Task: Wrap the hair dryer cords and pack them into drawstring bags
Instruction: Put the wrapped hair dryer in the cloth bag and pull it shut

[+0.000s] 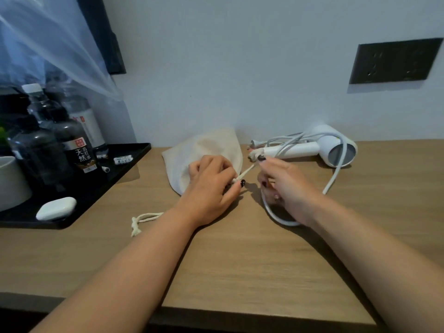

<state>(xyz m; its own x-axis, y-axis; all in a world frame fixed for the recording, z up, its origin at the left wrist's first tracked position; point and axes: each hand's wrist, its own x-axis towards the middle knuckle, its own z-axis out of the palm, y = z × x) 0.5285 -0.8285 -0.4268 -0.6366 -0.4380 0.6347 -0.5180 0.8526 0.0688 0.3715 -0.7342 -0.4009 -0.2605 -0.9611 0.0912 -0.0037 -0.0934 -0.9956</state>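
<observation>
Fingers of the left hand (pixel 211 186) are pinching the drawstring (pixel 243 175) at the mouth of the cream bag (pixel 211 150) lying just beyond them. The right hand (pixel 286 188) is curling round the cord (pixel 336 174), with the hair dryer (pixel 312 150) lying beyond it. Coiling the cord snugly first, I think, would be easing the packing.

A pale wall (pixel 240 68) runs behind a wood-grain counter (pixel 240 260) whose front edge crosses the bottom of the view. A dark socket panel (pixel 394 60) is set in the wall toward the right. A dark-framed panel (pixel 105 37) hangs at the upper left, partly covered by clear plastic sheeting (pixel 48 44). At the counter's left edge sits a black tray (pixel 129 159) with bottles (pixel 72 135). The light is dim and even
</observation>
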